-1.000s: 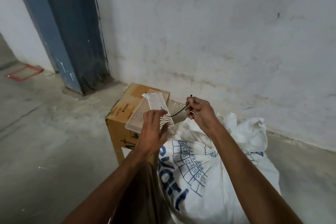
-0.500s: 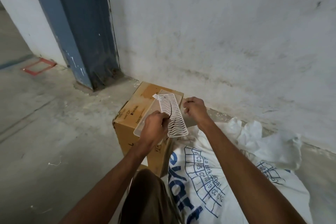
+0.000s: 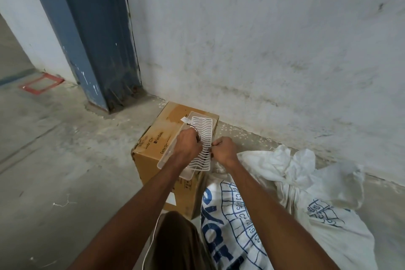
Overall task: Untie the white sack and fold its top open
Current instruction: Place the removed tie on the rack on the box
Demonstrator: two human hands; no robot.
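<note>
The white sack (image 3: 333,239) with blue print lies on the floor at the lower right. Its loose, crumpled top (image 3: 291,166) spreads toward the wall with no tie around it. My left hand (image 3: 188,144) is closed on a thin black tie (image 3: 193,127), holding it over a white wavy grid (image 3: 202,124) in a clear plastic tray (image 3: 168,154). My right hand (image 3: 225,151) is a closed fist at the grid's right edge. Whether it pinches anything is hidden by the fingers.
The tray rests on a brown cardboard box (image 3: 153,140) standing against the grey wall (image 3: 263,50), left of the sack. A blue pillar (image 3: 92,46) stands at the back left. Bare concrete floor (image 3: 65,160) stretches to the left, with a red marking (image 3: 41,83).
The black tie went from my right hand to my left. Both hands moved from the sack's top to the tray on the box. The sack's top has fallen loose.
</note>
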